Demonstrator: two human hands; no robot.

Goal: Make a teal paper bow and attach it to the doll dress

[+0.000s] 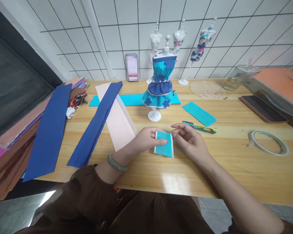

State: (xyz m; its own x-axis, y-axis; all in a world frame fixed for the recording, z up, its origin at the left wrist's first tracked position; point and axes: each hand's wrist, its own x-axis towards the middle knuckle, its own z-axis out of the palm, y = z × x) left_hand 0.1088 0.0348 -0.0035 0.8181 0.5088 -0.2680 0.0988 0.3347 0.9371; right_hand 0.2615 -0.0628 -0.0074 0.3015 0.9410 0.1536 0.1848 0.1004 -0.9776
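Brown garment (146,211), left grip (146,139) pinching turquoise piece (163,150), right grip (193,143) at its white edge (172,150), closure unclear

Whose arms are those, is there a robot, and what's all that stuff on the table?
No robot here! These are a person's own bare arms. The camera sits on their head, looking forward and down, so you see nearly what they see.

The left hand holds a small turquoise piece with white edges, its thumb on top. The right hand has its fingertips close to the piece's right edge.

On the wooden table, a little dress form wears a blue and turquoise dress. To the left lie a folded dark blue strip and a pale pink sheet. Far right is a roll of tape.
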